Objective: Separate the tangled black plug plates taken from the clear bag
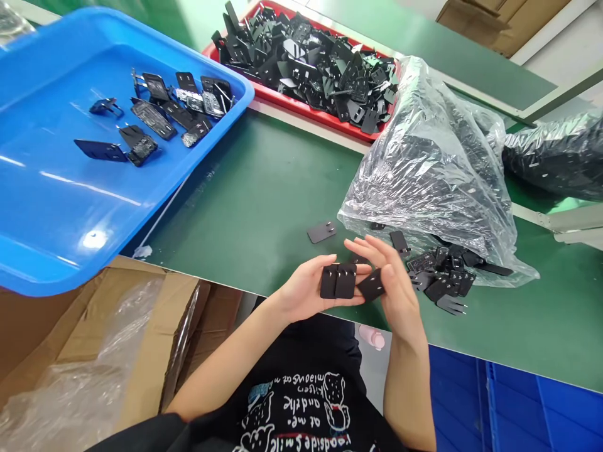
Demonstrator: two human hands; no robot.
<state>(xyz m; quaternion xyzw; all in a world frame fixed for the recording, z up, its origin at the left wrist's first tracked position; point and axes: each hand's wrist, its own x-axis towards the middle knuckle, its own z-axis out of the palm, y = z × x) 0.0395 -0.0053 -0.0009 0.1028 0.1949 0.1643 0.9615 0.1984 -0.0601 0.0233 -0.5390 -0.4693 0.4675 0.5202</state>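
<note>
My left hand [301,292] is palm up at the table's front edge. Two black rectangular plates [345,280] with small metal prongs rest side by side, overlapping a little, across its fingers. My right hand [399,295] holds another black pronged plate [371,286] between thumb and fingers, next to the left fingertips. Just beyond the hands, a single black plate [321,232] with prongs lies flat on the green table. A loose pile of similar black pieces [440,285] lies to the right of my right hand, at the mouth of a clear plastic bag [433,169].
A blue tray [47,207] at left holds several black pronged parts. Behind the green table's [264,169] near surface stands a red tray [301,108] heaped with black pieces. A cardboard box [155,339] with plastic film is below left, blue crates [518,408] below right.
</note>
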